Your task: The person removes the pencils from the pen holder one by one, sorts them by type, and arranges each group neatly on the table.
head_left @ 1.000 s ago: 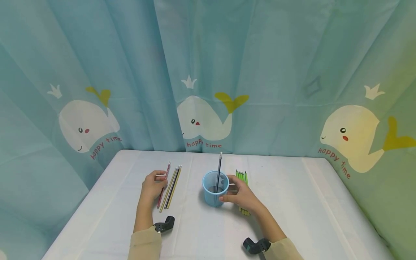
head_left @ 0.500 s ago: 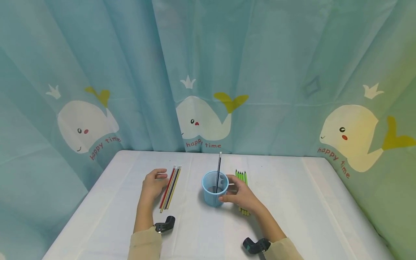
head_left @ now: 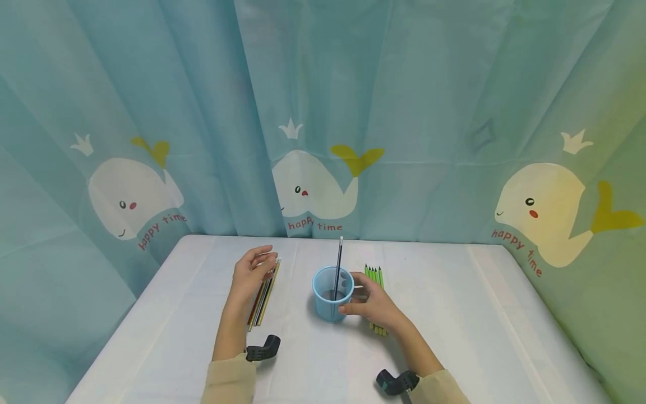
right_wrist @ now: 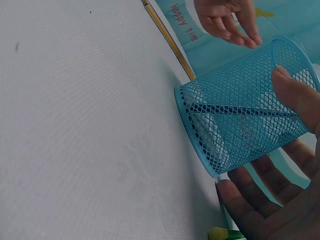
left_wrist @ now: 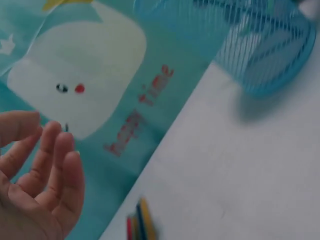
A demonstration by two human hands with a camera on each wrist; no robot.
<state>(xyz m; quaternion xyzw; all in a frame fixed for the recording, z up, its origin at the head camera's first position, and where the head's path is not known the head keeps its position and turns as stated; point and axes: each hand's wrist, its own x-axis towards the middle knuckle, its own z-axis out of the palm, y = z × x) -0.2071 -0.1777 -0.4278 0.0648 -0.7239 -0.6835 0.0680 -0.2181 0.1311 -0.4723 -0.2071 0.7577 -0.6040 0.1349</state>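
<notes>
In the head view my left hand (head_left: 248, 276) hovers above the far part of a bundle of striped pencils (head_left: 266, 300), its fingers gently bent. The left wrist view shows nothing in that hand (left_wrist: 42, 185), with the pencil ends (left_wrist: 145, 220) below it. My right hand (head_left: 377, 304) holds a light blue mesh pen cup (head_left: 330, 312) by its right side, thumb toward the near side and fingers behind. The cup stands upright on the table. One dark pencil (head_left: 338, 264) leans inside it, its white-tipped end sticking up.
Several green pencils (head_left: 378, 330) lie side by side on the white table (head_left: 454, 320), right of the cup and partly under my right hand. A blue-green curtain (head_left: 429, 140) with printed whales hangs behind the table's far edge.
The red pencil, earlier apart at the left, was brought against the other striped pencils. My left hand has since let go and lifted, moving right and farther away. My right hand has stayed.
</notes>
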